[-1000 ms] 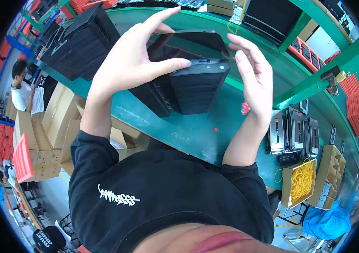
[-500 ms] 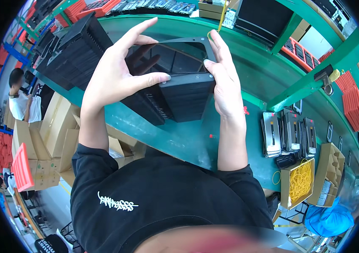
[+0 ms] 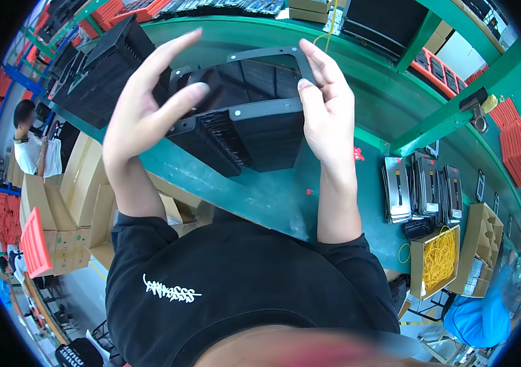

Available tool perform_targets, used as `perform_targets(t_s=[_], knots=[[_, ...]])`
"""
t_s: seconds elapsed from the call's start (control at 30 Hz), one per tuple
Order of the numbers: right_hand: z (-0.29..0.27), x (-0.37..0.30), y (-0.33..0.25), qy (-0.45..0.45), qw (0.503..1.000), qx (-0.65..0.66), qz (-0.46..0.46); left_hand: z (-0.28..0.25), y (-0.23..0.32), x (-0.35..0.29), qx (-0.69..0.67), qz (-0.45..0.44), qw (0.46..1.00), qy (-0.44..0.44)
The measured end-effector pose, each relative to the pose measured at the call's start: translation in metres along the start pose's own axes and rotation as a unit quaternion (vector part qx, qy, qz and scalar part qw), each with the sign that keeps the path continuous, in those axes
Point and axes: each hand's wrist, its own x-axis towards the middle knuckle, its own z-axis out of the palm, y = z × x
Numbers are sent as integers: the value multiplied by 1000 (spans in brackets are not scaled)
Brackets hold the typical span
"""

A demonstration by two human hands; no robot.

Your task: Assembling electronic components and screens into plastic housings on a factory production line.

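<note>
Two tall stacks of flat black rectangular frames stand side by side on the green bench. The right stack [image 3: 269, 139] has a frame with a wide opening and small screws or rivets on top. My right hand [image 3: 329, 101] lies against that stack's right side, fingers stretched along it and thumb at the top frame's edge. Over the left stack [image 3: 202, 147] hovers my left hand [image 3: 144, 107], open, thumb spread wide from the fingers and holding nothing. Its fingers partly hide that stack's top.
A taller black stack [image 3: 110, 73] stands at the far left. To the right are silver-and-black panels [image 3: 396, 189], a box of yellow rubber bands [image 3: 438, 263] and a divided carton [image 3: 478, 251]. A green post [image 3: 438, 125] rises at right. Cardboard boxes [image 3: 71, 189] and another person [image 3: 28, 144] are at left.
My left hand has lifted off the right stack's top frame and moved left, its thumb coming away from the edge. My right hand stays at the right side.
</note>
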Motion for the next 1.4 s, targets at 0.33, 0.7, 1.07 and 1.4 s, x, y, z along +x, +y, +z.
perform_targets(t_s=[0.33,0.7,1.07,1.4], knots=[[-32,13,18,62,990,-126,28,3,-43,-37,-132,-77,987,-46],[-12,29,54,102,993,-56,35,59,-60,-48,-298,-72,930,205],[10,-28,-46,-158,976,61,-135,64,-50,-61,-227,-26,958,173],[32,-40,-37,-214,956,-1,-200,41,-47,-52,-31,21,997,72]])
